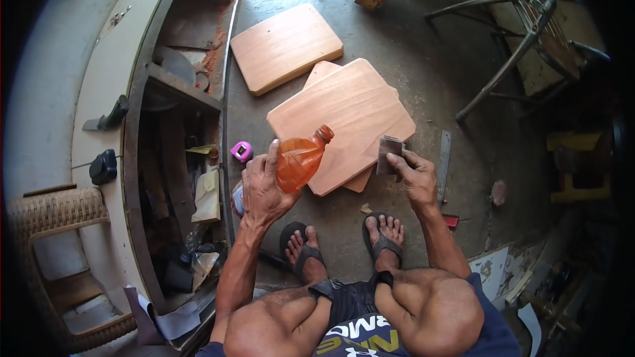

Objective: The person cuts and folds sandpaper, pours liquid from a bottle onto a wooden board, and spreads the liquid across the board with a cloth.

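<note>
beside board (340, 119), our left hand (263, 188) wraps bottle (299, 164), likely light, squeezy: best held mid-body; right hand (417, 175) pinches pad (386, 156).

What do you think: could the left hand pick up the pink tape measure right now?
Probably not as it is: the left hand is wrapped around the orange bottle, so it would likely need freeing first. The pink tape measure itself lies close by, with nothing visible on top.
</note>
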A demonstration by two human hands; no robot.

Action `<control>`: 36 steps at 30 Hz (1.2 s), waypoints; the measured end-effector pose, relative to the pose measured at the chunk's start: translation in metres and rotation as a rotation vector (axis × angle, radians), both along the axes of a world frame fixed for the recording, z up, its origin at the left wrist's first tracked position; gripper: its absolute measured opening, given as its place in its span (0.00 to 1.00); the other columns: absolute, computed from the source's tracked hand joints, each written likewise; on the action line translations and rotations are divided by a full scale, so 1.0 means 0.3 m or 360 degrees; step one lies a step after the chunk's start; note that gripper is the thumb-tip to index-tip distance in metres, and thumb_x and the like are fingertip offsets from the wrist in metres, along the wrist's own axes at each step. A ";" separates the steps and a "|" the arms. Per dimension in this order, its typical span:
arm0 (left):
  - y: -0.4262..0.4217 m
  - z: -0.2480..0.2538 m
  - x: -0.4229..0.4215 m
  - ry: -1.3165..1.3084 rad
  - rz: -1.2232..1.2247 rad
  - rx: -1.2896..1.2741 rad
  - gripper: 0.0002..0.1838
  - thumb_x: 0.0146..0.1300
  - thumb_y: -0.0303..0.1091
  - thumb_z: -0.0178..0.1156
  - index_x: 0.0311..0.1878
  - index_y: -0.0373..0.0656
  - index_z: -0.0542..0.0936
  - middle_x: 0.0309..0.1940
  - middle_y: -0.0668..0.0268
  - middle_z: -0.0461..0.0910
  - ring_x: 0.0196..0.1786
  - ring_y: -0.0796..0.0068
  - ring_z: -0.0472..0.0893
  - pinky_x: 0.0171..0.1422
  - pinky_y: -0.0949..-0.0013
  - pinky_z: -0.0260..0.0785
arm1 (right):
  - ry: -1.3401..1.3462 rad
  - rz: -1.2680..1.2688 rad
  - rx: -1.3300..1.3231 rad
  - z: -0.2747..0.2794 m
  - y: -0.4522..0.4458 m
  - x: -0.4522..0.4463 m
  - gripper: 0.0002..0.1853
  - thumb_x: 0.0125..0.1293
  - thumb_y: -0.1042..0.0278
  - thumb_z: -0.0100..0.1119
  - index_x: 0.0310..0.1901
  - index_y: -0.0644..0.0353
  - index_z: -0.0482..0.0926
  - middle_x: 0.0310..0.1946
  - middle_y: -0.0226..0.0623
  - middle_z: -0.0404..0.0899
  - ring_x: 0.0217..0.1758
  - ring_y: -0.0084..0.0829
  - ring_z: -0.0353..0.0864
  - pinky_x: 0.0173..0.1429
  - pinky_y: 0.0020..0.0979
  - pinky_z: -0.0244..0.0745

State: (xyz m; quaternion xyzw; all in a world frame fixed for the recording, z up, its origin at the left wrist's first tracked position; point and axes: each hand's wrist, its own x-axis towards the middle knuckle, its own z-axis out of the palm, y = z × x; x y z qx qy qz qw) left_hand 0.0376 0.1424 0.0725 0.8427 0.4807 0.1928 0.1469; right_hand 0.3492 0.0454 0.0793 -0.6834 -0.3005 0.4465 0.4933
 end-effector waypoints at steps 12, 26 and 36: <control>-0.032 0.082 0.089 0.0413 -0.0367 -0.0007 0.58 0.38 0.38 0.79 0.79 0.46 0.65 0.53 0.56 0.75 0.56 0.52 0.75 0.64 0.49 0.65 | -0.0657 0.0153 0.0153 -0.012 0.051 -0.052 0.17 0.72 0.67 0.64 0.61 0.57 0.85 0.45 0.42 0.87 0.46 0.30 0.87 0.54 0.31 0.80; -0.037 0.148 0.131 0.0660 -0.0314 -0.0077 0.55 0.41 0.42 0.78 0.78 0.49 0.67 0.49 0.57 0.76 0.54 0.53 0.75 0.62 0.51 0.65 | -0.0766 0.0229 0.0221 -0.018 0.061 -0.106 0.12 0.71 0.70 0.62 0.51 0.53 0.90 0.37 0.42 0.86 0.41 0.36 0.86 0.48 0.35 0.79; -0.012 0.257 0.189 0.0887 -0.0319 -0.0096 0.52 0.44 0.44 0.76 0.77 0.48 0.68 0.50 0.57 0.77 0.55 0.54 0.76 0.61 0.50 0.64 | -0.0341 0.0105 0.0023 -0.039 0.079 -0.111 0.11 0.74 0.67 0.61 0.51 0.53 0.91 0.35 0.38 0.88 0.37 0.26 0.86 0.44 0.32 0.81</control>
